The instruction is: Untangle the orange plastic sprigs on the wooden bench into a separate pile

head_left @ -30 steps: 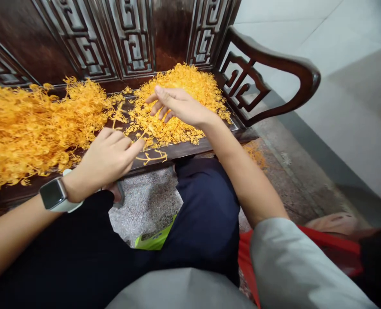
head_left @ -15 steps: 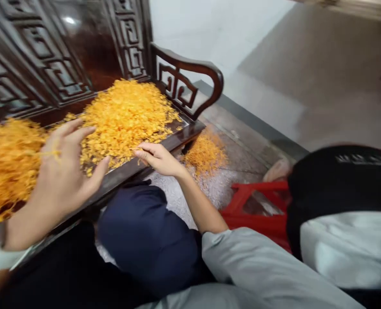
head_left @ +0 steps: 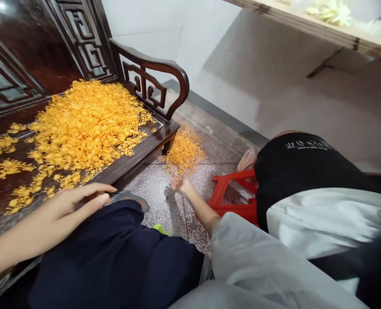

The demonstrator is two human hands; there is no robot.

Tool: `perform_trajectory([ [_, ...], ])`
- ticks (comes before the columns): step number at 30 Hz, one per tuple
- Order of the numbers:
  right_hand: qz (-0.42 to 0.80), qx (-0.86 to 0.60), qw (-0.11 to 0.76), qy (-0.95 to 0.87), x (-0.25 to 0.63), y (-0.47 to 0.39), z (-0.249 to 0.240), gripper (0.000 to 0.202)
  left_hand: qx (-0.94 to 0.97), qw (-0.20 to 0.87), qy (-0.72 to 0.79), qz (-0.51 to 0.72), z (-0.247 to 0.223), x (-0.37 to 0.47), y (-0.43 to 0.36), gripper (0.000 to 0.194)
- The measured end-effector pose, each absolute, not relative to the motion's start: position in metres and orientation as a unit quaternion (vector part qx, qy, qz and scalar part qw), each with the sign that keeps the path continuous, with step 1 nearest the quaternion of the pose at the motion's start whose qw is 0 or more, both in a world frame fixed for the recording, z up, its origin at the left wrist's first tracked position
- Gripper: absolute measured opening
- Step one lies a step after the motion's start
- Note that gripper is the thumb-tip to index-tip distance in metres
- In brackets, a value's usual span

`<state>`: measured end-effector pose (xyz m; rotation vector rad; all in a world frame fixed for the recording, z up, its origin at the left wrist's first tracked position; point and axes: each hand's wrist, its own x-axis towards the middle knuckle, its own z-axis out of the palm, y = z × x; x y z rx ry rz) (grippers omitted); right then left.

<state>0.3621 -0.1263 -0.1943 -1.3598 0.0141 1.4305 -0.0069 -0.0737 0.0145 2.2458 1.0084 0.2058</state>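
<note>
Through the head camera I am seeing a mound of orange-yellow florets [head_left: 90, 124] lying on a carved dark-wood worktop [head_left: 141, 152], looser ones scattering leftward. My left hand [head_left: 71, 208] is hovering by a navy trouser leg [head_left: 119, 253], near the worktop's front edge; its thumb and index finger are standing slightly apart, nothing showing between them. My right hand [head_left: 182, 184] is hanging just before a heap of thin orange bits [head_left: 185, 152] on the floor [head_left: 151, 178]; its fingers are blurring, so I am not managing to tell their state. Rightward, a co-worker [head_left: 306, 167] is sitting on a red stool [head_left: 232, 210].
</note>
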Motion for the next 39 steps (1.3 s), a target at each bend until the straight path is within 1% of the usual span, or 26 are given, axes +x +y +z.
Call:
perform_trajectory([
  [2, 0.628, -0.618, 0.473, 0.024, 0.3, -0.146, -0.219, 0.031, 0.859, 0.353, 0.368, 0.053, 0.015, 0.006, -0.068, 0.036],
  [3, 0.636, -0.635, 0.438, 0.018, 0.271, -0.156, -0.229, 0.031, 0.867, 0.344, 0.358, 0.043, 0.014, 0.013, -0.067, 0.038],
  [5, 0.639, -0.663, 0.39, -0.027, 0.23, -0.173, -0.239, 0.025, 0.893, 0.286, 0.346, 0.014, 0.007, 0.024, -0.067, 0.042],
  [7, 0.618, -0.683, 0.373, -0.108, 0.214, -0.181, -0.238, 0.021, 0.921, 0.177, 0.347, -0.015, -0.008, 0.031, -0.068, 0.043],
  [9, 0.577, -0.689, 0.39, -0.203, 0.214, -0.169, -0.227, 0.019, 0.93, 0.052, 0.363, -0.021, -0.029, 0.027, -0.059, 0.038],
  [10, 0.549, -0.686, 0.409, -0.247, 0.214, -0.156, -0.218, 0.018, 0.929, 0.017, 0.369, -0.02, -0.041, 0.019, -0.05, 0.036],
  [13, 0.482, -0.642, 0.473, -0.364, 0.199, -0.111, -0.179, 0.02, 0.9, -0.057, 0.431, 0.033, -0.064, -0.031, -0.013, 0.031],
  [15, 0.437, -0.57, 0.521, -0.461, 0.173, -0.093, -0.142, 0.018, 0.867, -0.116, 0.476, 0.089, -0.065, -0.079, 0.006, 0.028],
  [16, 0.42, -0.521, 0.532, -0.518, 0.155, -0.088, -0.123, 0.017, 0.84, -0.131, 0.514, 0.12, -0.062, -0.106, 0.011, 0.03],
  [18, 0.403, -0.417, 0.514, -0.633, 0.11, -0.078, -0.089, 0.016, 0.739, -0.131, 0.629, 0.202, -0.051, -0.163, 0.012, 0.033],
  [19, 0.393, -0.362, 0.484, -0.693, 0.082, -0.071, -0.075, 0.015, 0.669, -0.12, 0.689, 0.252, -0.046, -0.191, 0.007, 0.035],
  [21, 0.366, -0.252, 0.387, -0.808, 0.02, -0.051, -0.056, 0.017, 0.547, -0.095, 0.77, 0.314, -0.039, -0.243, -0.013, 0.04],
  [22, 0.336, -0.197, 0.351, -0.851, -0.014, -0.039, -0.05, 0.019, 0.496, -0.091, 0.8, 0.324, -0.038, -0.265, -0.026, 0.043],
  [23, 0.307, -0.157, 0.337, -0.876, -0.049, -0.026, -0.047, 0.02, 0.465, -0.086, 0.821, 0.319, -0.04, -0.283, -0.04, 0.047],
  [25, 0.242, -0.087, 0.291, -0.921, -0.115, 0.001, -0.045, 0.02, 0.455, -0.073, 0.835, 0.301, -0.049, -0.307, -0.065, 0.062],
  [27, 0.181, -0.052, 0.229, -0.955, -0.172, 0.025, -0.046, 0.029, 0.47, -0.068, 0.831, 0.289, -0.065, -0.317, -0.082, 0.078],
  [29, 0.127, -0.056, 0.15, -0.979, -0.214, 0.043, -0.049, 0.038, 0.482, -0.065, 0.825, 0.288, -0.082, -0.319, -0.087, 0.091],
  [31, 0.078, -0.065, 0.074, -0.992, -0.242, 0.058, -0.053, 0.04, 0.481, -0.058, 0.821, 0.302, -0.095, -0.319, -0.084, 0.097],
  [32, 0.058, -0.062, 0.049, -0.995, -0.251, 0.065, -0.055, 0.037, 0.479, -0.051, 0.819, 0.313, -0.101, -0.319, -0.081, 0.098],
  [34, 0.034, -0.045, 0.039, -0.998, -0.261, 0.081, -0.057, 0.025, 0.47, -0.036, 0.815, 0.336, -0.108, -0.323, -0.074, 0.1],
  [36, 0.027, -0.024, 0.058, -0.998, -0.263, 0.101, -0.053, 0.014, 0.454, -0.024, 0.815, 0.358, -0.111, -0.327, -0.069, 0.104],
  [37, 0.024, -0.015, 0.066, -0.997, -0.261, 0.111, -0.049, 0.011, 0.441, -0.021, 0.817, 0.37, -0.111, -0.329, -0.067, 0.106],
  [39, 0.014, -0.013, 0.075, -0.997, -0.254, 0.131, -0.033, 0.018, 0.417, -0.02, 0.821, 0.39, -0.111, -0.33, -0.066, 0.111],
])
